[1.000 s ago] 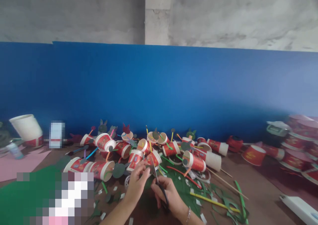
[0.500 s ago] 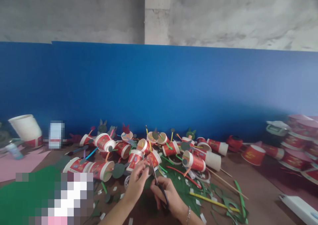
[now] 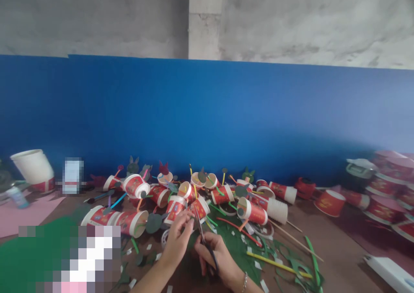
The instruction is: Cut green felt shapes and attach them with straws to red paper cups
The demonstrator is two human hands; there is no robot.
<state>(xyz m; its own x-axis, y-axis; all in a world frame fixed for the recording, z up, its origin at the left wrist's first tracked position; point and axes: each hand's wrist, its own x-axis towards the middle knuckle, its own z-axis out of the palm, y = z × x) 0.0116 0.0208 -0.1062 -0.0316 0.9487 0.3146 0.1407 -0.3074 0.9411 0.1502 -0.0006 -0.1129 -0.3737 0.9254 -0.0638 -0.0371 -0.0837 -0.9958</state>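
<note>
Since the earlier frames the right hand [image 3: 217,253] has slid a touch toward 9 o'clock, closing on the left hand [image 3: 176,240], and little else has shifted. The left hand's thumb and fingertips are pinched together on a small dark paper piece [image 3: 193,222], too small to make out its shape. The right hand is curled through the black handles of the scissors [image 3: 204,240], whose blades point toward 11 o'clock and meet that piece. The blades read as one thin line, close together. Both hands work low in the middle of the view, over a dark green paper sheet [image 3: 237,240] littered with offcuts. Directly at 12 o'clock, just beside the fingertips, lies a heap of red paper cups [image 3: 176,200] with coloured straws stuck in them, so there is hardly any room forward. At 3 o'clock a yellow straw [image 3: 274,263] and a wooden stick [image 3: 296,240] lie on the brown table [image 3: 336,250], with open surface beyond them. At 9 o'clock lies a green sheet [image 3: 19,258] and, farther off, a white bucket [image 3: 32,166] against the blue wall band [image 3: 207,112].
</note>
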